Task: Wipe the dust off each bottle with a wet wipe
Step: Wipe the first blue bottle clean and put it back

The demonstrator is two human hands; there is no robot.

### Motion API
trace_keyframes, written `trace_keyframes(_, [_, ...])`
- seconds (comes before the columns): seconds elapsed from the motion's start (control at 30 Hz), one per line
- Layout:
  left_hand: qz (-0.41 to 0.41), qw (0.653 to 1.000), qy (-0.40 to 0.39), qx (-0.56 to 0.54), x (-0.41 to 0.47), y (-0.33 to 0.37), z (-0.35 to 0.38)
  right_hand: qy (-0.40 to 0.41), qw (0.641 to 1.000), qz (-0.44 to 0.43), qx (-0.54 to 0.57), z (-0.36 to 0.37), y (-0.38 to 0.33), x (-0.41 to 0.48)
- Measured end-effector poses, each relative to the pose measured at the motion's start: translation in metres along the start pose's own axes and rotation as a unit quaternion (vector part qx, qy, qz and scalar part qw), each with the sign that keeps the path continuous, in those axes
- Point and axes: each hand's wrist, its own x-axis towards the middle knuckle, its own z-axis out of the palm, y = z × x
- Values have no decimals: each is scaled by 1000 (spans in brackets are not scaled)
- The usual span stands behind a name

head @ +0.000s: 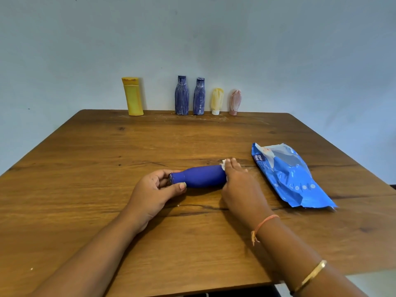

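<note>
Two hands are working a wet wipe (pixel 224 163) over a blue bottle (pixel 202 176) at the near middle of a wooden table (pixel 85 168).

The blue bottle is lying on its side, neck pointing left, and whether it is touching the wood is hard to tell. The left hand (pixel 154 190) is gripping its neck end, thumb and fingers curled round it. The right hand (pixel 237 181) is cupping the base end, fingers curled and holding the white wipe against it, a corner of the wipe showing past the fingertips. A blue wipes pack (pixel 289 174) is lying just to the right. Along the far edge, against the wall, five dust-streaked containers are standing in a row: a yellow bottle (pixel 132 96) on the left, two dark blue bottles (pixel 182 95) side by side, then a pale yellow tube (pixel 217 100) and a pink tube (pixel 235 101).
</note>
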Motion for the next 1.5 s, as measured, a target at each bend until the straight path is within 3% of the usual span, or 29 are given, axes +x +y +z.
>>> trace_keyframes(0.1, [-24, 999, 9, -30, 2, -1, 1, 18, 1000, -19, 0, 6, -7, -15])
trace_keyframes(0.33, [-21, 993, 23, -118, -4, 7, 8, 27, 982, -189, -2, 21, -57, -32])
trace_keyframes(0.43, [-41, 988, 40, -141, -3, 9, 7, 42, 984, -171, -16, 16, -45, -18])
trace_keyframes(0.57, [-56, 987, 65, -137, -3, 12, 4, 59, 996, -63, 8, 2, -13, -10])
trace_keyframes(0.67, [-64, 984, 80, -145, -3, 15, 5, 72, 996, -34, 26, 2, -8, -14])
trace_keyframes(1.0, [-70, 990, 98, -73, -4, 20, 8, 38, 977, -211, 6, 20, -54, -31])
trace_keyframes(1.17, [-88, 994, 55, -30, -2, 17, 6, 70, 989, -127, 40, 12, -25, -13])
trace_keyframes(1.4, [-54, 996, 33, -63, -2, 10, 3, 26, 998, -65, -4, 12, -10, -5])
trace_keyframes(1.5, [-9, 999, 9, 50, -5, 10, -1, 14, 999, -39, 0, 11, -17, -7])
